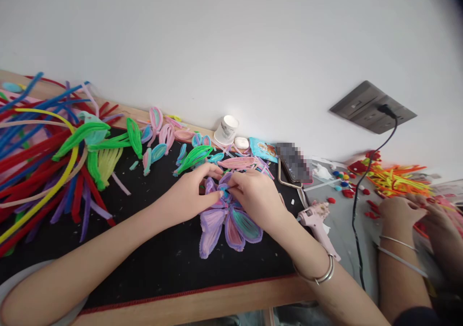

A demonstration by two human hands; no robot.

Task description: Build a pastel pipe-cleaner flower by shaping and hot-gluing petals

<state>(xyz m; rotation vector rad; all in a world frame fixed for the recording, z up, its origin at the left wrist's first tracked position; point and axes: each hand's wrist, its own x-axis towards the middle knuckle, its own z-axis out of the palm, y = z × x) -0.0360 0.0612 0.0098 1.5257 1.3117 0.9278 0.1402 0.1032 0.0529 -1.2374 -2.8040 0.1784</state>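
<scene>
A pipe-cleaner flower (211, 227) with purple-edged petals in pink, lilac and teal lies between my hands over the black mat. My left hand (193, 193) pinches its upper left side with thumb and fingers. From the other side, my right hand (255, 196) has its fingers closed at the flower's centre, covering part of the upper petals. Whether a small piece sits between the right fingertips is hidden. Just beyond my hands lie a green pipe-cleaner leaf (195, 158) and a pink petal (238, 163).
Loose pipe cleaners (39, 171) heap up at the left. A paper cup (227, 129), a white case (241, 143) and a phone (292, 164) stand along the wall. A pink glue gun (318, 224) lies right, near a black cord (356, 215). Another person's hands (405, 210) work at far right.
</scene>
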